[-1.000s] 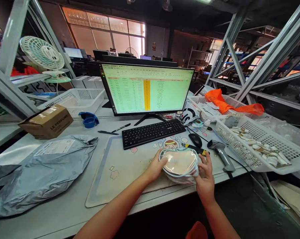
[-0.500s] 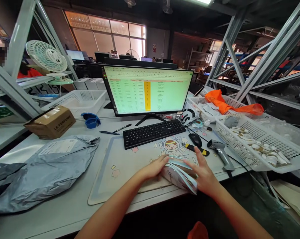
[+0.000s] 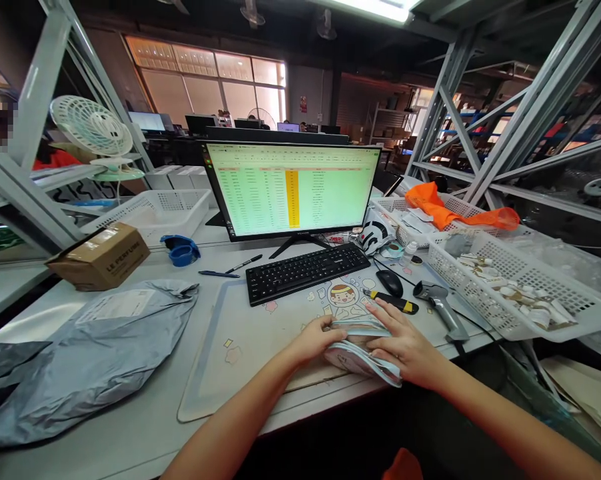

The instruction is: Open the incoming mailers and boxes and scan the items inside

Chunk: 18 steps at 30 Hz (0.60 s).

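Observation:
A small clear plastic pouch (image 3: 360, 357) with a pale pink item inside lies folded on the desk mat (image 3: 250, 340) near the table's front edge. My left hand (image 3: 313, 341) grips its left end, fingers curled on the top edge. My right hand (image 3: 405, 350) lies over its right side, fingers spread and pressing down on it. Both forearms reach in from the bottom of the view.
Beyond the pouch are a black keyboard (image 3: 305, 270), a mouse (image 3: 390, 283), a yellow-black cutter (image 3: 393, 301), a barcode scanner (image 3: 440, 307) and a monitor (image 3: 293, 190). White baskets (image 3: 510, 293) stand right, a grey mailer bag (image 3: 90, 353) and cardboard box (image 3: 100, 257) left.
The pouch was held up flat facing me, then turned and brought down onto the mat. My right hand moved from its edge onto its top.

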Each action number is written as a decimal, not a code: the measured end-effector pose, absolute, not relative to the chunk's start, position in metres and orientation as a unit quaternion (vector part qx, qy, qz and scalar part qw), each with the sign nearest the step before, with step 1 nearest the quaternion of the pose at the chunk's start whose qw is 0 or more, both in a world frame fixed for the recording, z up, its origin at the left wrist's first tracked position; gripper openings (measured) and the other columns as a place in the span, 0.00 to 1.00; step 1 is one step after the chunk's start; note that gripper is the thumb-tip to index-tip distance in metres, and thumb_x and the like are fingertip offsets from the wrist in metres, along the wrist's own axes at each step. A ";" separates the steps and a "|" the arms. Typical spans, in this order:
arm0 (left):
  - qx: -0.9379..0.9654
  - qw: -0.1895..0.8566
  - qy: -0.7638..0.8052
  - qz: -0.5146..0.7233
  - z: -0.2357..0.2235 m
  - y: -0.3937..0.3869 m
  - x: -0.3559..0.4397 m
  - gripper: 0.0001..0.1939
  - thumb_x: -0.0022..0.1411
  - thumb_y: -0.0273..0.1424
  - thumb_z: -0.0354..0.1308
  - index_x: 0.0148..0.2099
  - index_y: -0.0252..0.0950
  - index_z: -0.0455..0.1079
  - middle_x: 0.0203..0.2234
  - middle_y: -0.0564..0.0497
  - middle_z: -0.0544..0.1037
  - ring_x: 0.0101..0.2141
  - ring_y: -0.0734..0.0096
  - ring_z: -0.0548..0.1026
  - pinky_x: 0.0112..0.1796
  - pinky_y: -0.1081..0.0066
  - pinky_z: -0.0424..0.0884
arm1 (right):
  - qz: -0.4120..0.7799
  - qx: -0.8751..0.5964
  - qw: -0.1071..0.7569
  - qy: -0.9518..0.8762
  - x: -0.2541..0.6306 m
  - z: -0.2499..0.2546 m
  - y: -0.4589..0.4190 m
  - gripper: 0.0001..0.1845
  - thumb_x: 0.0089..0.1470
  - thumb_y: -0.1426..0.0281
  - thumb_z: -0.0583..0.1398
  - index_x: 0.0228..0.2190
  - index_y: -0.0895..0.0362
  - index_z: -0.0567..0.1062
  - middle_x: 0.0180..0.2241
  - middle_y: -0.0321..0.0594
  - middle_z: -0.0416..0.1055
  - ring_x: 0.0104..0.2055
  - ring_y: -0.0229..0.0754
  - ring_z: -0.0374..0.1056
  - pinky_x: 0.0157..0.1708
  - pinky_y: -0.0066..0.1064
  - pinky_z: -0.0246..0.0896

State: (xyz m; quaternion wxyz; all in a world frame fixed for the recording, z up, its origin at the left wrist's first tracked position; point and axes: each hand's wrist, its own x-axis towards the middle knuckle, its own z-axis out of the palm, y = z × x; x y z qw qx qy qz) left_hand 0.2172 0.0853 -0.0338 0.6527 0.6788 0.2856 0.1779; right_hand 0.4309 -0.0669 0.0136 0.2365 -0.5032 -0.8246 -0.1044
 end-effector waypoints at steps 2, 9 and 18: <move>0.688 0.628 0.304 0.200 -0.036 0.083 0.220 0.19 0.55 0.41 0.62 0.44 0.33 0.73 0.41 0.46 0.79 0.44 0.55 0.74 0.46 0.61 0.68 | -0.111 -0.540 0.258 -0.794 0.438 0.005 -0.075 0.11 0.65 0.71 0.57 0.43 0.53 0.79 0.71 0.44 0.46 0.71 0.60 0.44 0.64 0.60 0.56; 0.743 0.564 0.276 0.233 -0.026 0.078 0.215 0.13 0.56 0.40 0.59 0.39 0.37 0.68 0.28 0.54 0.71 0.31 0.66 0.68 0.34 0.68 0.64 | -0.249 -0.599 0.305 -0.697 0.439 -0.031 -0.092 0.10 0.62 0.71 0.61 0.45 0.54 0.78 0.73 0.44 0.36 0.70 0.66 0.46 0.64 0.64 0.53; 0.768 0.536 0.239 0.255 -0.023 0.086 0.211 0.15 0.53 0.39 0.60 0.41 0.37 0.67 0.33 0.53 0.70 0.35 0.65 0.67 0.38 0.68 0.63 | -0.170 -0.608 0.303 -0.714 0.432 -0.015 -0.088 0.15 0.62 0.68 0.61 0.50 0.56 0.73 0.73 0.49 0.31 0.72 0.65 0.36 0.65 0.61 0.54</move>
